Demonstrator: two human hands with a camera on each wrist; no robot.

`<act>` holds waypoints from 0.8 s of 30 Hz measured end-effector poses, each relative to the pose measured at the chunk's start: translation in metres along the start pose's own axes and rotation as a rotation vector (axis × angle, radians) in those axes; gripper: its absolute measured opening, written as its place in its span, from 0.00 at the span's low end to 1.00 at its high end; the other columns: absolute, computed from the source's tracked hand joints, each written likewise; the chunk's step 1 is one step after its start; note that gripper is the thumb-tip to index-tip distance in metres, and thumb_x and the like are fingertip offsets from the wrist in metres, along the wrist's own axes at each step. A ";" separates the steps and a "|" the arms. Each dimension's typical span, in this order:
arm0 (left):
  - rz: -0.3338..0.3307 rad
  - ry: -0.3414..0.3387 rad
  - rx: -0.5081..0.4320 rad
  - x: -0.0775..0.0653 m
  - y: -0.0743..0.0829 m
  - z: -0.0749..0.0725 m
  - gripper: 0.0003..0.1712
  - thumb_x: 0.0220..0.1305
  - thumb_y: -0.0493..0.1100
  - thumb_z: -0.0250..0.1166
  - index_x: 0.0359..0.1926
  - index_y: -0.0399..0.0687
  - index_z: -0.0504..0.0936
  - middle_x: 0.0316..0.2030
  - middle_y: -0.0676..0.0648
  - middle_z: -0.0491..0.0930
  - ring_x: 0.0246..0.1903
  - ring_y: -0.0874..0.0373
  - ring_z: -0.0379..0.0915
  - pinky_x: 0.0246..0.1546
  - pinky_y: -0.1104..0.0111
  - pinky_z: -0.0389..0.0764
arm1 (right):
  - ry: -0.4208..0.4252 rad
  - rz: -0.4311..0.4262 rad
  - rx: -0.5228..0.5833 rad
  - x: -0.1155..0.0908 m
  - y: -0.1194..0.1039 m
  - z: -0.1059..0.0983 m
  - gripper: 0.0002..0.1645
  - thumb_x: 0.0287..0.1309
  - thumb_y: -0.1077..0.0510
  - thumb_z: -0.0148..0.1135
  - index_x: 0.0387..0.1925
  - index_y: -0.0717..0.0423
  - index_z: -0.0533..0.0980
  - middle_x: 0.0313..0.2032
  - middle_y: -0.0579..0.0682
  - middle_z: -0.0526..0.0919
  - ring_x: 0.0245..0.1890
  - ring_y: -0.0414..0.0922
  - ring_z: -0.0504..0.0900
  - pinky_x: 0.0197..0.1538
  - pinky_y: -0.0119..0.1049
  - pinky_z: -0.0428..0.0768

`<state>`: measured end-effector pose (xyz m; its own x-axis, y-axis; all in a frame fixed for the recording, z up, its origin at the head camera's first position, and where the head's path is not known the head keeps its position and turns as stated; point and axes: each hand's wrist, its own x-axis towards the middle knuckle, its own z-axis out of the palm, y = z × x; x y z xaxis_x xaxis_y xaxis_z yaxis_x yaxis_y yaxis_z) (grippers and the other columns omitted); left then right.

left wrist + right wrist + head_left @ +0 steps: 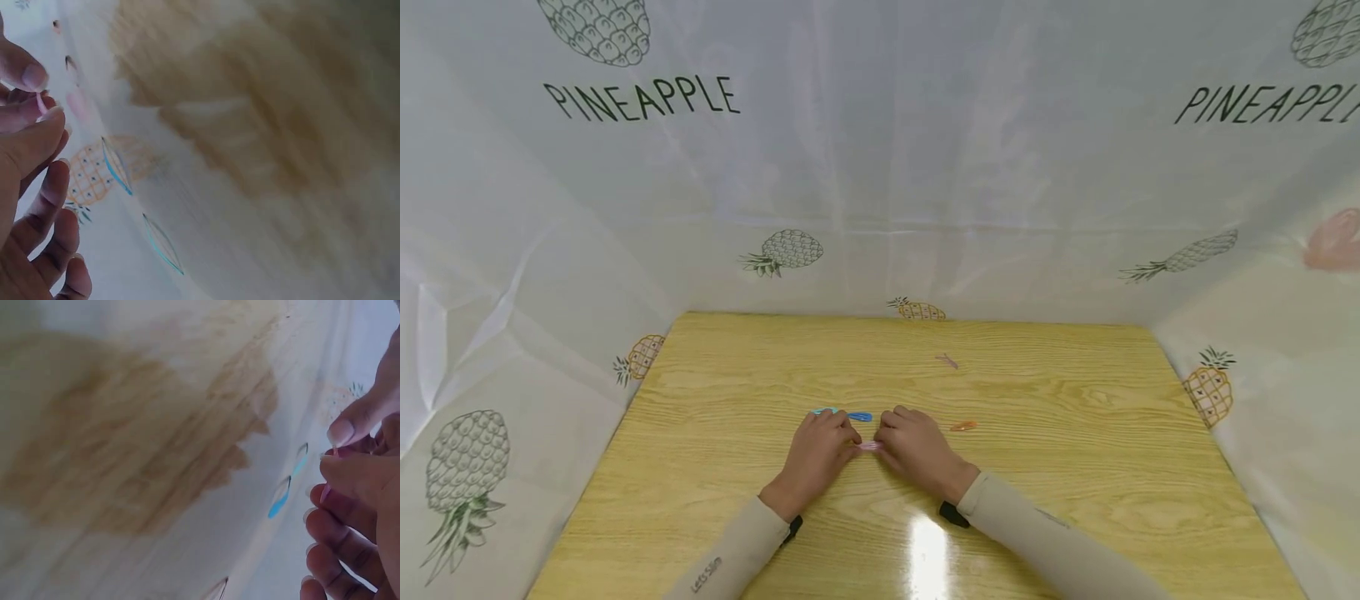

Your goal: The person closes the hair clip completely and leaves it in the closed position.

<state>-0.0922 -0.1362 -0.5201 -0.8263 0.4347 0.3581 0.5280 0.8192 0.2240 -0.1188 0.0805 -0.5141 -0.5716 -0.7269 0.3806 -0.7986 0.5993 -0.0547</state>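
Low over the middle of the table, a pink snap hair clip (871,447) spans the gap between both hands. My left hand (822,448) pinches one end between thumb and index finger, its other fingers loosely bent in the left wrist view. The right hand (919,450) pinches the opposite end the same way; a bit of pink clip (325,492) shows below its fingertips. Just beyond the left hand lie a blue hair clip (860,417) and a teal hair clip (824,410), the teal one partly hidden by the fingers.
To the right of the right hand lies an orange hair clip (964,426). Farther back is another pink clip (947,361). The wood-grain table (1060,483) is bordered by a white pineapple-print sheet (865,150) at the back and sides.
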 end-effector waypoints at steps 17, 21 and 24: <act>-0.009 -0.131 0.038 0.008 -0.013 -0.003 0.05 0.57 0.45 0.81 0.33 0.55 0.92 0.29 0.57 0.77 0.31 0.59 0.70 0.34 0.69 0.65 | -0.091 0.046 -0.101 0.021 -0.012 0.013 0.09 0.66 0.48 0.75 0.30 0.43 0.90 0.31 0.41 0.81 0.32 0.40 0.77 0.35 0.32 0.76; 0.002 -0.124 0.036 0.009 -0.015 -0.003 0.05 0.56 0.45 0.81 0.32 0.55 0.92 0.28 0.57 0.77 0.30 0.59 0.70 0.34 0.69 0.65 | -0.107 0.046 -0.124 0.023 -0.012 0.015 0.07 0.66 0.48 0.75 0.31 0.41 0.91 0.32 0.41 0.82 0.32 0.40 0.77 0.35 0.32 0.76; 0.008 -0.121 0.021 0.008 -0.017 -0.004 0.06 0.55 0.43 0.82 0.32 0.55 0.92 0.28 0.56 0.77 0.30 0.59 0.70 0.33 0.69 0.64 | -0.122 0.050 -0.121 0.023 -0.013 0.015 0.06 0.66 0.48 0.75 0.32 0.40 0.91 0.33 0.41 0.82 0.32 0.40 0.78 0.35 0.32 0.77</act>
<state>-0.1073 -0.1477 -0.5174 -0.8405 0.4818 0.2476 0.5312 0.8228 0.2019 -0.1248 0.0511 -0.5185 -0.6346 -0.7261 0.2648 -0.7444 0.6664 0.0433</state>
